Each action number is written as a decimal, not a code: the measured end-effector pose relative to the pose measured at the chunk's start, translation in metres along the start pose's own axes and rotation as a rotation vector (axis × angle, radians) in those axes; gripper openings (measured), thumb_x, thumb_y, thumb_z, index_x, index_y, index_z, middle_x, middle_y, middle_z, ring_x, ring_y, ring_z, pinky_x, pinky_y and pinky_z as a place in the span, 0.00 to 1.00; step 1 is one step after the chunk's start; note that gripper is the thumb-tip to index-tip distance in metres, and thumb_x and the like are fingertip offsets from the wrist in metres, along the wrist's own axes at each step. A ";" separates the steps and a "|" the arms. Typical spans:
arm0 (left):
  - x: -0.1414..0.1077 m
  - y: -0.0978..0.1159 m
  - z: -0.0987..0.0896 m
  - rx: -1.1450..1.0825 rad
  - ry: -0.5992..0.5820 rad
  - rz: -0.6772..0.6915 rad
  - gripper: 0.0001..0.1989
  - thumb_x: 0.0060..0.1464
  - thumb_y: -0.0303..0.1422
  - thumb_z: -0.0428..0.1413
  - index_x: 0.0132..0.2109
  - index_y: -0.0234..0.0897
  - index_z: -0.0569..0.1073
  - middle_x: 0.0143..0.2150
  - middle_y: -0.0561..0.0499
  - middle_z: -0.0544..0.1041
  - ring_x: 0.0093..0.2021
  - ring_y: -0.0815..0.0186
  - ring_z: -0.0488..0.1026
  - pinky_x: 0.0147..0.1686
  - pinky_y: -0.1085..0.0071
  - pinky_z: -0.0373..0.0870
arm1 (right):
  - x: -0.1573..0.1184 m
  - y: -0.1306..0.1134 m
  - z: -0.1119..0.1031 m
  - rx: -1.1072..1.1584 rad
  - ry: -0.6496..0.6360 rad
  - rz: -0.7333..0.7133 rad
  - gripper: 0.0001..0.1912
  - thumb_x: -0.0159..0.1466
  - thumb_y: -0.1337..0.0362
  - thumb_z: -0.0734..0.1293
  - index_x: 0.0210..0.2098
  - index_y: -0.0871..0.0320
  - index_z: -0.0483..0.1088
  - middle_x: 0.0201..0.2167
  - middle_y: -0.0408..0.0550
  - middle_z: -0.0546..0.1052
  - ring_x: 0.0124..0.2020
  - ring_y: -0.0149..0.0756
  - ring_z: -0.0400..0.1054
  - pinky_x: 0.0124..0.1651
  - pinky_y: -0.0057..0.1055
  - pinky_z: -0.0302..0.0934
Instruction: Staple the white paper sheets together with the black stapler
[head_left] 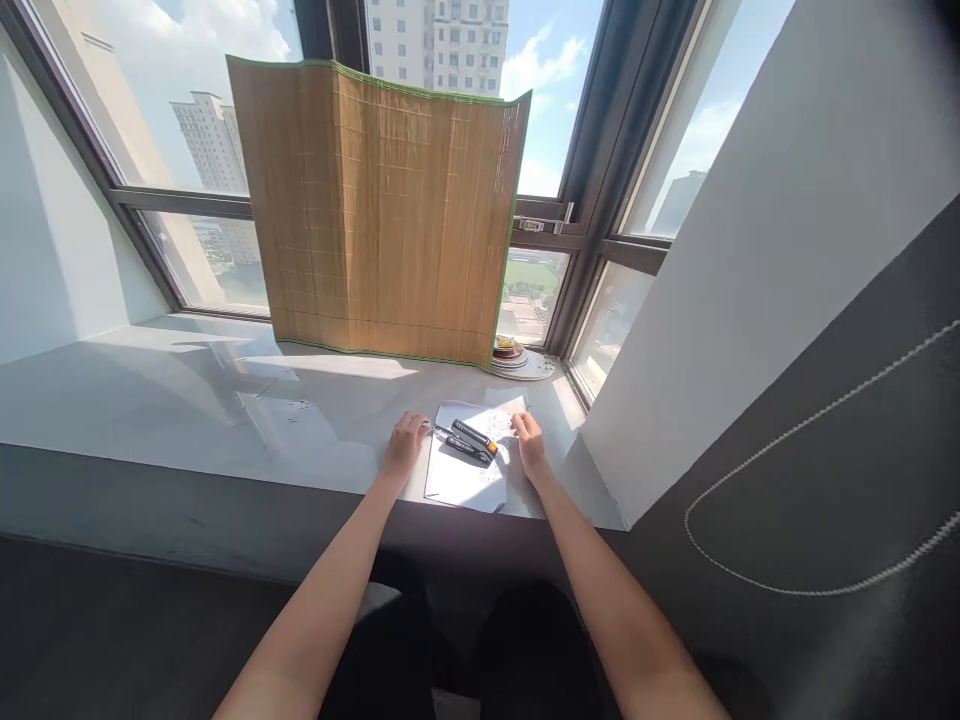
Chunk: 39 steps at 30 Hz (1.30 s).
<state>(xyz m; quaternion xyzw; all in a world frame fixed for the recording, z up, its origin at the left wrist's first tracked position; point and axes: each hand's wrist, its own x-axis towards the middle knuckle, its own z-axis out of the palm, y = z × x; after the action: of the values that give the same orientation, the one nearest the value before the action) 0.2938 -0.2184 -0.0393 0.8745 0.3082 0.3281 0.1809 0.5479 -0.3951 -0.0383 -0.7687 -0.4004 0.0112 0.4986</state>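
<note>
On the window sill lies a white sheet of paper with dark marks along its right side. Across it rest a black marker-like stick and a black tool with an orange patch, side by side; their exact kind is hard to tell. My left hand is at the paper's left edge, fingers curled together near a thin tip of the dark items. My right hand is closed just right of the paper, thumb and fingers pressed together. What either hand pinches is too small to make out.
A bamboo mat with green edging stands against the window. Beside its lower right corner are stacked round plates or discs. A slanted white wall bounds the sill on the right, and a beaded cord hangs there.
</note>
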 end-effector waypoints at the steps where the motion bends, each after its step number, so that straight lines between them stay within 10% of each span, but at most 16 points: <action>1: 0.000 0.001 -0.001 -0.034 0.011 -0.001 0.09 0.70 0.26 0.53 0.49 0.40 0.78 0.51 0.41 0.79 0.52 0.53 0.77 0.54 0.59 0.74 | -0.008 -0.005 0.004 0.044 -0.038 -0.038 0.18 0.75 0.53 0.57 0.43 0.55 0.73 0.41 0.52 0.80 0.43 0.43 0.73 0.47 0.36 0.68; 10: 0.005 -0.001 -0.006 -0.390 -0.198 -0.043 0.08 0.66 0.35 0.56 0.46 0.41 0.80 0.52 0.43 0.80 0.52 0.55 0.77 0.51 0.63 0.76 | -0.031 -0.027 0.020 -0.156 -0.431 -0.253 0.15 0.67 0.55 0.69 0.51 0.53 0.74 0.49 0.54 0.81 0.50 0.46 0.72 0.55 0.37 0.65; 39: 0.017 -0.008 0.005 -0.272 -0.318 -0.009 0.12 0.67 0.42 0.59 0.49 0.45 0.84 0.52 0.48 0.85 0.51 0.55 0.79 0.57 0.61 0.72 | -0.025 -0.010 0.021 -0.011 -0.444 -0.337 0.11 0.66 0.53 0.71 0.41 0.52 0.70 0.36 0.47 0.76 0.39 0.43 0.68 0.43 0.39 0.63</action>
<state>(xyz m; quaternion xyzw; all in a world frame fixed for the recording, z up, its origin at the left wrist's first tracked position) 0.3042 -0.2024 -0.0394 0.8814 0.2328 0.2238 0.3449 0.5158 -0.3928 -0.0503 -0.6729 -0.6219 0.0940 0.3893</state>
